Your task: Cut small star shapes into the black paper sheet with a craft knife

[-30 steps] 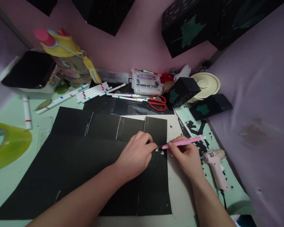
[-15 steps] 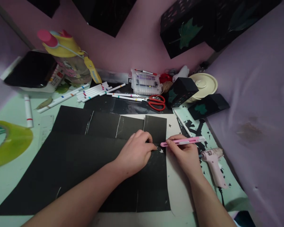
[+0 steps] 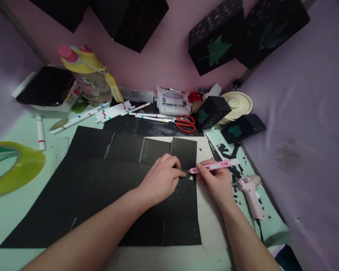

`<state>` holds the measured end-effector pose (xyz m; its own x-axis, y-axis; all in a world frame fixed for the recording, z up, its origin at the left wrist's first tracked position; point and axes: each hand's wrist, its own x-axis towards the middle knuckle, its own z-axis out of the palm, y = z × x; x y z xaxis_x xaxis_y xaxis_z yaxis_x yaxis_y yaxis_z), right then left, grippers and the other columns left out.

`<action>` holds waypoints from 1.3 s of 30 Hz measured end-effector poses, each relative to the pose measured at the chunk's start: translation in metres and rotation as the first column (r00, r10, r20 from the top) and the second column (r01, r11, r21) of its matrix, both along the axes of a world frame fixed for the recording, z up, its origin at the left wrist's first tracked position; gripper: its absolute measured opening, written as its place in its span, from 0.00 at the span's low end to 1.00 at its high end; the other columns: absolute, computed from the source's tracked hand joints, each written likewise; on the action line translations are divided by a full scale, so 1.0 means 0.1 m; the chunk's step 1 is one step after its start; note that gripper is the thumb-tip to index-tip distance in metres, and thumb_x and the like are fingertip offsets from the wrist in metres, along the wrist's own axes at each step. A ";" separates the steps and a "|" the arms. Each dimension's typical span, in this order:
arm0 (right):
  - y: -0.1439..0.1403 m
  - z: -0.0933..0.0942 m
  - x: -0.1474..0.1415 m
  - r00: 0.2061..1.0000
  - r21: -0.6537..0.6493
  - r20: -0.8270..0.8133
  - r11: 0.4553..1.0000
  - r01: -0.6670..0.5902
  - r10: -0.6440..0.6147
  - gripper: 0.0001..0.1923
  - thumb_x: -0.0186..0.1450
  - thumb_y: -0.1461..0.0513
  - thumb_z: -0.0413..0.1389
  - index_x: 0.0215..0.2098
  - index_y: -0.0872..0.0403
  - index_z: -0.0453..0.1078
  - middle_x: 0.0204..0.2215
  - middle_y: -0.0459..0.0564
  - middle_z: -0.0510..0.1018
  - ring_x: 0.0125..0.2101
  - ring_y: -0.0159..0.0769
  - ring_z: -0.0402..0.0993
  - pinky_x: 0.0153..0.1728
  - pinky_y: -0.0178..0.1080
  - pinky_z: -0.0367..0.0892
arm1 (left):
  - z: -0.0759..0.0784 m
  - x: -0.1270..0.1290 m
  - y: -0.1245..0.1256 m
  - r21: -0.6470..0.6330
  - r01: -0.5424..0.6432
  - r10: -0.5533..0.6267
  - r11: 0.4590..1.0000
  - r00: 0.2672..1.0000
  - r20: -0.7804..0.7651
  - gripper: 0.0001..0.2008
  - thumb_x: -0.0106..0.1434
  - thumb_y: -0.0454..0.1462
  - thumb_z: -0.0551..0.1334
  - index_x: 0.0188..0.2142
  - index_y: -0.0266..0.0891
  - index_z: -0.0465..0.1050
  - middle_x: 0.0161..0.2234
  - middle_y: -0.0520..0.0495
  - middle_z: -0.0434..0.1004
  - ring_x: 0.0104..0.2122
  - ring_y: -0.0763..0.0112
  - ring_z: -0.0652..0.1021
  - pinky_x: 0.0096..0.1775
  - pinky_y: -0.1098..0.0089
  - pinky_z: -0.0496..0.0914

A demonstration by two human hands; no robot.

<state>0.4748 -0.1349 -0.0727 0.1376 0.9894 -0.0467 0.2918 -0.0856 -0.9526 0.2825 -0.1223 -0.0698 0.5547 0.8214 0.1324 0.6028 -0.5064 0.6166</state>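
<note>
Your left hand [image 3: 161,180] presses down on the black paper sheet [image 3: 101,188] spread across the table [image 3: 5,218], fingers bunched together at a small star cutout [image 3: 191,178] near the sheet's right edge. Your right hand [image 3: 216,180] has its fingers clamped on a pink craft knife [image 3: 213,166], tip just beside the left fingertips. A pink glue gun [image 3: 251,194] lies to the right; red scissors [image 3: 186,123] lie farther back.

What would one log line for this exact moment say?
left hand: pressing on black paper | right hand: gripping pink craft knife, tip at star cut-out | nearby: pink glue gun, red scissors
</note>
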 end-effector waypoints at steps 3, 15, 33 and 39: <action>-0.01 -0.01 0.00 1.000 0.019 0.013 1.000 -0.009 0.009 0.12 0.60 0.54 0.61 0.25 0.54 0.72 0.18 0.45 0.74 0.18 0.32 0.67 0.20 0.34 0.63 | 0.00 0.00 0.01 0.006 0.004 -0.004 1.000 1.000 0.001 0.17 0.61 0.27 0.55 0.39 0.45 0.80 0.38 0.47 0.72 0.42 0.64 0.68 0.45 0.61 0.68; -0.04 0.08 0.07 0.951 0.057 0.243 0.976 -0.211 0.191 0.03 0.60 0.63 0.58 0.31 0.52 0.74 0.24 0.45 0.77 0.24 0.33 0.70 0.25 0.34 0.63 | -0.03 -0.01 -0.02 0.048 0.051 -0.048 0.998 0.997 -0.060 0.16 0.62 0.28 0.56 0.41 0.45 0.80 0.38 0.47 0.71 0.42 0.63 0.67 0.43 0.62 0.64; -0.05 0.03 0.08 0.959 0.057 0.230 0.982 -0.181 0.164 0.09 0.64 0.62 0.55 0.25 0.52 0.69 0.19 0.42 0.73 0.22 0.31 0.68 0.26 0.33 0.62 | -0.05 0.00 -0.02 0.036 0.035 -0.033 0.999 0.998 -0.057 0.16 0.62 0.28 0.56 0.41 0.46 0.80 0.39 0.47 0.71 0.42 0.63 0.67 0.43 0.62 0.64; -0.05 0.02 0.07 0.970 -0.004 0.151 0.981 -0.192 0.191 0.11 0.65 0.60 0.55 0.25 0.53 0.69 0.18 0.42 0.74 0.21 0.30 0.68 0.24 0.33 0.62 | -0.04 0.00 -0.01 0.047 0.039 -0.036 0.998 0.998 -0.057 0.15 0.62 0.28 0.56 0.40 0.45 0.80 0.38 0.47 0.72 0.42 0.63 0.67 0.43 0.61 0.64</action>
